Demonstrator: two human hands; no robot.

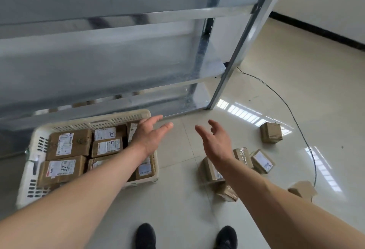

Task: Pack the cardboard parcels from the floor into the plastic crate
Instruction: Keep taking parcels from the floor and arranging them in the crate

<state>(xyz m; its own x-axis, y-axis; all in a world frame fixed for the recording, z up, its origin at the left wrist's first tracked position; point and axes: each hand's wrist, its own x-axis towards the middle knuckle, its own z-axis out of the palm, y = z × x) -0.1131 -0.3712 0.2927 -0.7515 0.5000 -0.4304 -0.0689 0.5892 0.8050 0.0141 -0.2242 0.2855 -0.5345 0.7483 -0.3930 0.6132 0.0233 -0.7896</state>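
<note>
A cream plastic crate (94,123) stands on the floor at the left, holding several labelled cardboard parcels (69,144). My left hand (152,134) hovers over the crate's right end, fingers straight, holding nothing. My right hand (215,140) is raised over the floor to the right, fingers relaxed and empty. Below and right of it several parcels lie loose on the floor: a labelled one (261,160), a taped one (242,155), one partly hidden by my forearm (209,170), a plain one farther off (271,132) and one near my right arm (302,188).
A metal shelving rack (118,51) rises directly behind the crate, its corner post (233,61) reaching the floor at centre. A thin black cable (292,114) curves across the glossy tiles at the right. My two black shoes (146,236) show at the bottom.
</note>
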